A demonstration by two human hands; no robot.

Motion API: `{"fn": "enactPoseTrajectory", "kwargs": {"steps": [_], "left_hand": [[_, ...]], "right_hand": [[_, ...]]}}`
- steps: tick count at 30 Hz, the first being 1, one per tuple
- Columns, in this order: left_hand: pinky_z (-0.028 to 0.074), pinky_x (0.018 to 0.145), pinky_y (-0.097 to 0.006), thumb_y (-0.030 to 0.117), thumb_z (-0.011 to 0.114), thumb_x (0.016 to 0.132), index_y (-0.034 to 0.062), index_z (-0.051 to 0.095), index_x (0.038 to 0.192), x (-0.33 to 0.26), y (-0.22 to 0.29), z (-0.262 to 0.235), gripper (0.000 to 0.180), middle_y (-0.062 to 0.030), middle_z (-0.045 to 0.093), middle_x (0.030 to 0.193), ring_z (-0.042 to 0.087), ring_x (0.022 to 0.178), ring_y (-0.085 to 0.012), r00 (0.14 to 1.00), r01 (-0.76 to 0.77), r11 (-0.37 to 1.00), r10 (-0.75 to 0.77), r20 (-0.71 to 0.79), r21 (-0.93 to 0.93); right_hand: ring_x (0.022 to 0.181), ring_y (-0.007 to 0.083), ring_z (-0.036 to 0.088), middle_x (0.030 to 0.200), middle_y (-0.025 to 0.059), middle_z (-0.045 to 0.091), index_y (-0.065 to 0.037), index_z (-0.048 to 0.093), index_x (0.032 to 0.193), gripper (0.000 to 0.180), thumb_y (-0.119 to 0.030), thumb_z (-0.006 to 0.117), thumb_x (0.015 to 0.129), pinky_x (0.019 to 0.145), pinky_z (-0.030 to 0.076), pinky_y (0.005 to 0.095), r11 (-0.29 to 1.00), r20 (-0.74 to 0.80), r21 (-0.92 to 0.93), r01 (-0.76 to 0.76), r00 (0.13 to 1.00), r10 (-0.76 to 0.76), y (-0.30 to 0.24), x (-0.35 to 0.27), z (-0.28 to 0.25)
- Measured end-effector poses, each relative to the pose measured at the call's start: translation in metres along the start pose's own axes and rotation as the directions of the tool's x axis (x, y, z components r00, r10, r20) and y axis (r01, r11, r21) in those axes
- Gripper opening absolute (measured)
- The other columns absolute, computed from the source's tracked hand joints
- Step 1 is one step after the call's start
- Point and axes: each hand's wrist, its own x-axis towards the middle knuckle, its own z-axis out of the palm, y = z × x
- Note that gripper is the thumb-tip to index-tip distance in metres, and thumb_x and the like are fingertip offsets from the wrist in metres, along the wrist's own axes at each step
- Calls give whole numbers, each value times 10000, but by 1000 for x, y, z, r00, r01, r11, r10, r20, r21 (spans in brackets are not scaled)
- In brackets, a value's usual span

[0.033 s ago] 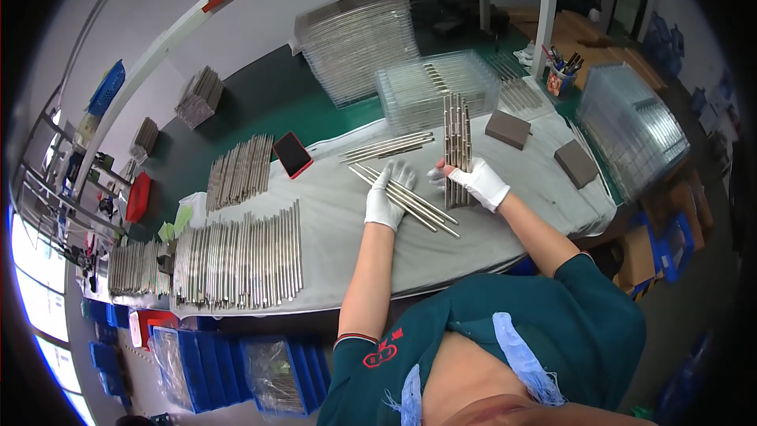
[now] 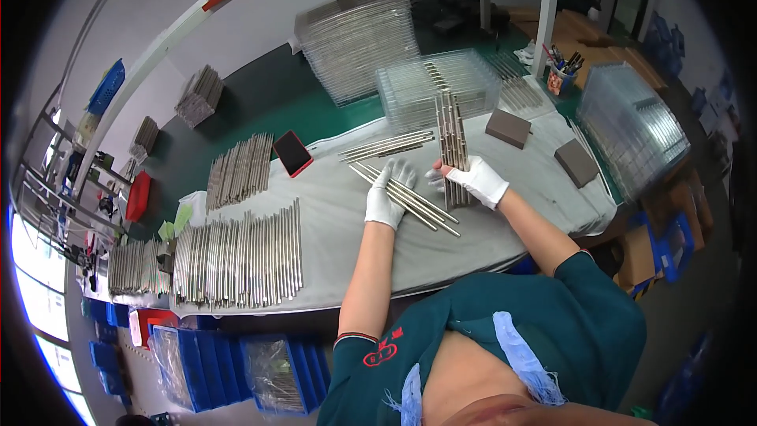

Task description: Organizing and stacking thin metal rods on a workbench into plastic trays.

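Observation:
My left hand (image 2: 388, 197), in a white glove, lies flat with fingers spread on several loose metal rods (image 2: 414, 203) that lie diagonally on the grey cloth (image 2: 489, 241). My right hand (image 2: 477, 180), also gloved, grips the near end of a flat bundle of long metal rods (image 2: 451, 130) that points away from me. A few more rods (image 2: 388, 146) lie just beyond my left hand.
Rows of rods (image 2: 236, 256) and a smaller batch (image 2: 239, 167) lie at the left, beside a red phone (image 2: 292, 152). Stacks of clear trays (image 2: 359, 39) (image 2: 631, 130) stand behind and right. Two brown blocks (image 2: 509, 128) (image 2: 576, 162) rest nearby. Blue bins (image 2: 300, 371) sit below the bench.

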Motion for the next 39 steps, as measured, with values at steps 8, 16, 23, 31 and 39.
{"fn": "enactPoseTrajectory", "kwargs": {"steps": [8,16,23,31,39], "left_hand": [[381,946,-417,216,451,900,53,504,1136,1,0,-6,292,-102,513,1172,486,1080,-262,998,25,999,-27,48,45],[447,860,-401,239,462,900,57,526,1095,2,-1,-2,275,-98,574,1070,544,975,-257,1000,22,1000,-22,7,16],[473,798,-358,212,472,897,51,543,1036,2,-2,-2,224,-63,600,976,576,885,-204,1000,2,1000,-2,20,9],[461,845,-416,238,512,874,38,512,1074,-4,-1,-3,282,-119,570,1017,563,924,-272,999,14,997,-17,40,81],[462,838,-453,204,488,879,31,524,1048,0,-1,-6,245,-141,572,1014,564,923,-292,997,60,993,-55,-49,106]], "right_hand": [[704,157,637,805,112,644,46,558,1017,349,-221,630,805,625,525,267,880,248,-322,-350,865,435,-23,17,15],[664,138,626,769,78,636,-7,597,979,278,-240,599,826,566,528,267,848,442,-171,-501,730,521,6,35,3],[662,151,629,766,87,629,-6,584,982,266,-224,595,829,566,539,284,846,451,-167,-507,724,523,8,34,2],[720,198,642,832,117,633,-8,547,1010,293,-254,563,852,614,547,316,828,472,-200,-523,689,549,10,33,1],[663,147,633,793,99,630,14,571,997,319,-248,610,820,529,547,279,798,340,-307,-519,723,601,5,33,12]]}}
